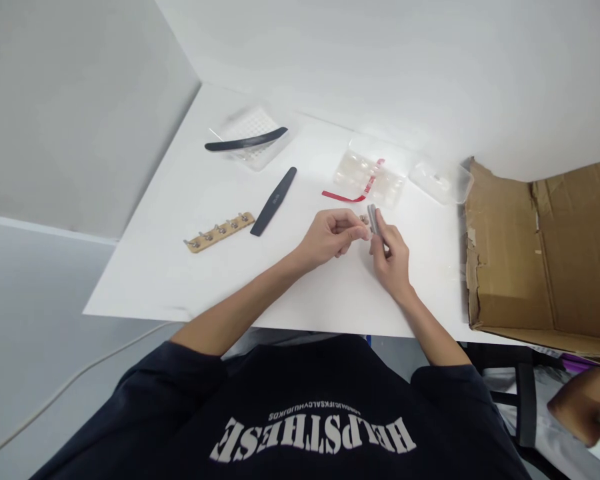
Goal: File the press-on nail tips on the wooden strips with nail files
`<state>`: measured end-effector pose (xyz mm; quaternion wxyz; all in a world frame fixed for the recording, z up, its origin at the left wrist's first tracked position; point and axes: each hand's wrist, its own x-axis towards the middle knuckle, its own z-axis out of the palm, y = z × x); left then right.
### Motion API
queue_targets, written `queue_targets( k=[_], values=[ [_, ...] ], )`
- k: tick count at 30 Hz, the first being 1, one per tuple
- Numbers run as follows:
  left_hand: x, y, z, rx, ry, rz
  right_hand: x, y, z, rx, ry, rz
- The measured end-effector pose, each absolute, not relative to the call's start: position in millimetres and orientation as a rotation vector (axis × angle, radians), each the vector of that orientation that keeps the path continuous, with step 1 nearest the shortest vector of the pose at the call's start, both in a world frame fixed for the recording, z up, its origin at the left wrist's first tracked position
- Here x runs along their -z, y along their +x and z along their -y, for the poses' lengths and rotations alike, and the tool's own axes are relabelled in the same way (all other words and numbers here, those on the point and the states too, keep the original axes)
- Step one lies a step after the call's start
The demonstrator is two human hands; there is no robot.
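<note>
My left hand (330,239) is closed in a pinch over the white table (180,220), holding a small pale nail tip (364,219) at its fingertips. My right hand (393,257) is closed round a short grey nail file (373,219), whose upper end meets the nail tip. Both hands hover just above the table's middle, close to each other.
A black nail file (275,200) lies left of my hands, beside a wooden strip with metal pegs (220,231). Another black file (247,141) rests on a clear tray (255,133). Clear nail-tip trays (367,175), a red strip (345,197) and a small clear box (440,180) lie behind. A cardboard box (540,260) stands right.
</note>
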<state>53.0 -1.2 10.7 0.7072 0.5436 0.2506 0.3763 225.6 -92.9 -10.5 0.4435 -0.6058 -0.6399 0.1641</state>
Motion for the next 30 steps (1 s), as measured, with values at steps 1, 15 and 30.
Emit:
queue_targets(
  k=[1,15,30],
  values=[
    [-12,52,0,-0.851,1.196,-0.566,11,228,92,-0.392,-1.525,1.55],
    [-10,50,-6,-0.895,1.144,-0.547,11,220,103,-0.271,-1.324,1.685],
    [-10,53,-2,-0.937,1.14,-0.613,5,217,99,-0.136,-1.272,1.735]
  ],
)
